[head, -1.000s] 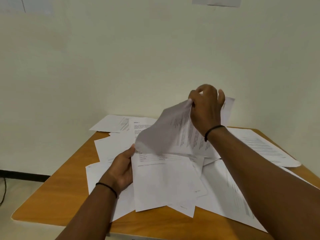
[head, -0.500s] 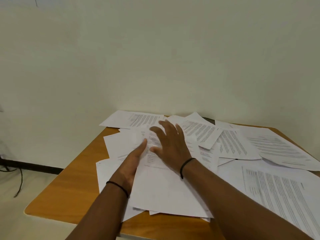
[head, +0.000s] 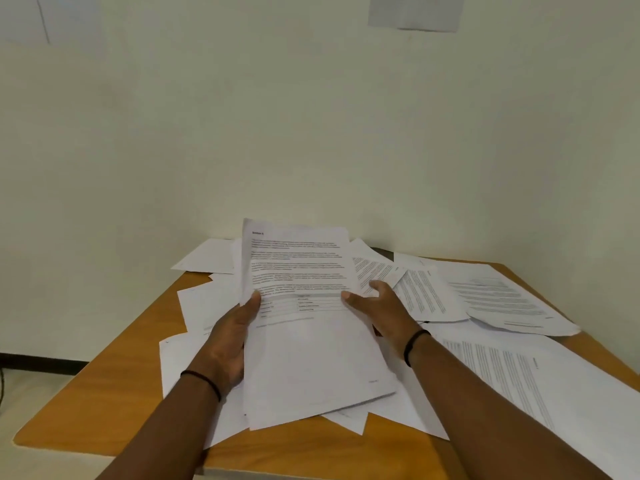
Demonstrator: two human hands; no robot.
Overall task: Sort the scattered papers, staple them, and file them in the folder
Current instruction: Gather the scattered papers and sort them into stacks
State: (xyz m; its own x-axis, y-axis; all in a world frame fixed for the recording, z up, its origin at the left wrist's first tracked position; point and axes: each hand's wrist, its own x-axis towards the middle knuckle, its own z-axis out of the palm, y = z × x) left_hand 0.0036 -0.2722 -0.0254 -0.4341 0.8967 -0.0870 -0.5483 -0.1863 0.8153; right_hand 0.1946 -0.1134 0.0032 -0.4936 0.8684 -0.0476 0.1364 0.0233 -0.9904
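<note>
Currently, left hand (head: pixel 231 336) and right hand (head: pixel 381 311) are gripping a stack of papers (head: pixel 308 327) by its side edges, thumbs on top. Loose sheets (head: pixel 502 299) are lying scattered across the table (head: pixel 104 386), several overhanging its far edge.

Papers across the table

A stack (head: pixel 311 341) sits at the middle of the table (head: pixel 104 393), over loose sheets (head: pixel 197 303). The left hand (head: pixel 228 337) holds its left edge, the right hand (head: pixel 381 310) its right. More sheets (head: pixel 502 299) lie right, toward the wall (head: pixel 311 133) behind.

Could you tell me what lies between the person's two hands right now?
In the head view, a stack of printed sheets spans the gap, gripped at its edges by the left hand and right hand.
</note>
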